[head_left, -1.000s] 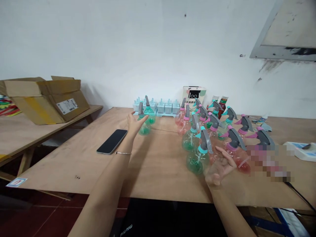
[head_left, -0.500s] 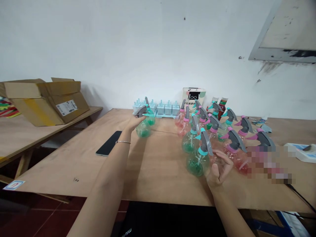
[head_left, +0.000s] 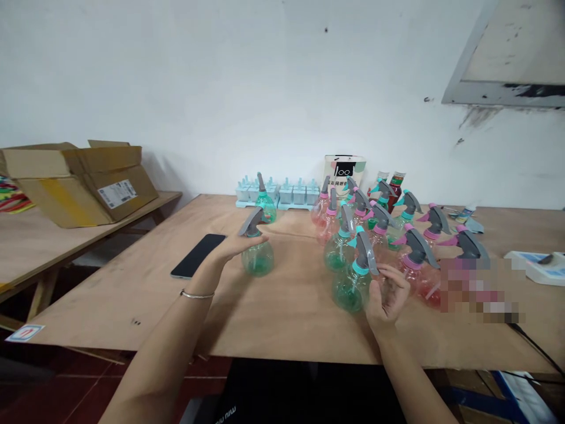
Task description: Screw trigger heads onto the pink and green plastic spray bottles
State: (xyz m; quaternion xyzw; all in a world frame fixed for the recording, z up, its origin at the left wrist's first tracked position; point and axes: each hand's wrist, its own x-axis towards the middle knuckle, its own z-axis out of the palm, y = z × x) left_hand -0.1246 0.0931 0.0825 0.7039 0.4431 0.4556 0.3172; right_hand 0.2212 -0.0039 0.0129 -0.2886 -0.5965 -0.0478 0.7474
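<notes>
My left hand [head_left: 229,244] grips the neck of a green spray bottle [head_left: 257,254] with a grey trigger head, holding it at the middle of the plywood table [head_left: 282,306]. My right hand [head_left: 385,297] curls round a clear pinkish bottle body [head_left: 383,290] beside the nearest green spray bottle [head_left: 353,277] of a cluster. Several green and pink spray bottles [head_left: 388,235] stand packed together right of centre. One more green bottle [head_left: 265,203] stands alone at the back.
A black phone [head_left: 198,255] lies left of my left hand. Pale blue moulds [head_left: 286,193], a printed carton [head_left: 344,171] and red-capped bottles [head_left: 397,185] line the wall. An open cardboard box [head_left: 83,179] sits on the left table. A white device [head_left: 536,268] lies far right.
My left hand took the green bottle from the back and drew it toward me and the table's middle. My right hand closed its fingers round the clear bottle.
</notes>
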